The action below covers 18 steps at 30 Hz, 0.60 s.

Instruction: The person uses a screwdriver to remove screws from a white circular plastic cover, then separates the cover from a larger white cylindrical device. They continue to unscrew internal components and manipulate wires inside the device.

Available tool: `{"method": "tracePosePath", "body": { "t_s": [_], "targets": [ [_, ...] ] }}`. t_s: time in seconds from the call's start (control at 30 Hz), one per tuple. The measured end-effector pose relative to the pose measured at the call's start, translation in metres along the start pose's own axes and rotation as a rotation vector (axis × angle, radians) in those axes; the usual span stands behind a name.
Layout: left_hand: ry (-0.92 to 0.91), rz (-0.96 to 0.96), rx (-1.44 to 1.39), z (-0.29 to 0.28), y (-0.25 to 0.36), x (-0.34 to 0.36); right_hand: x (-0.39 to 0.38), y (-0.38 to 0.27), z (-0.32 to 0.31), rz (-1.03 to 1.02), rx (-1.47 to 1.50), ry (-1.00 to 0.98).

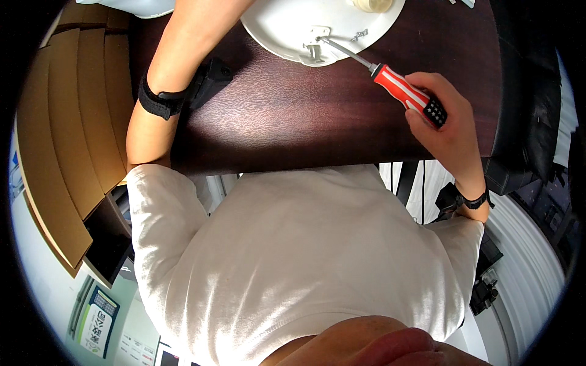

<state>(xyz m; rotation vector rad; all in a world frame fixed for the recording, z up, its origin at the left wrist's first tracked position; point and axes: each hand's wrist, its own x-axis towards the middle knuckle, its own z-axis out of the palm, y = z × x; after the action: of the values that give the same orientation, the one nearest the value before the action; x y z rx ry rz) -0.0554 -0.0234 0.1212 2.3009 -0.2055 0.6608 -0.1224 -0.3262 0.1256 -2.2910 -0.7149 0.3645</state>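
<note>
my right grip [455, 116] is closed around the handle of a screwdriver [403, 88], which is red, white and black, and its shaft slants to the upper left. the tip of it is at the inner face of a white curved piece [274, 27], just beside a small metal bracket [315, 55]; i cannot tell if it sits in a screw. some small screws [360, 35] lie on this piece, to the right of the shaft. the piece rests on the dark brown surface [274, 116]. my left forearm [183, 49] passes beyond the upper edge, so for the left grip i cannot tell the state.
</note>
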Motion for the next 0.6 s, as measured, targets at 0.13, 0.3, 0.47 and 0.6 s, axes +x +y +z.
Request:
{"method": "tracePosePath", "body": {
  "t_s": [0.13,0.3,0.47,0.6],
  "targets": [
    [-0.006,0.0,0.036,-0.002,0.004,0.001,-0.001,-0.001,0.002,0.009,0.016,0.004],
    [0.015,0.03,-0.003,-0.001,0.002,-0.004,-0.001,-0.007,0.004,0.011,0.002,0.006],
    [0.057,0.071,-0.121,0.001,0.0,-0.007,-0.005,-0.017,0.006,0.053,-0.019,-0.01],
    [0.093,0.111,-0.183,0.008,-0.008,-0.005,-0.01,-0.014,0.01,0.153,0.092,-0.052]
  ]
}}
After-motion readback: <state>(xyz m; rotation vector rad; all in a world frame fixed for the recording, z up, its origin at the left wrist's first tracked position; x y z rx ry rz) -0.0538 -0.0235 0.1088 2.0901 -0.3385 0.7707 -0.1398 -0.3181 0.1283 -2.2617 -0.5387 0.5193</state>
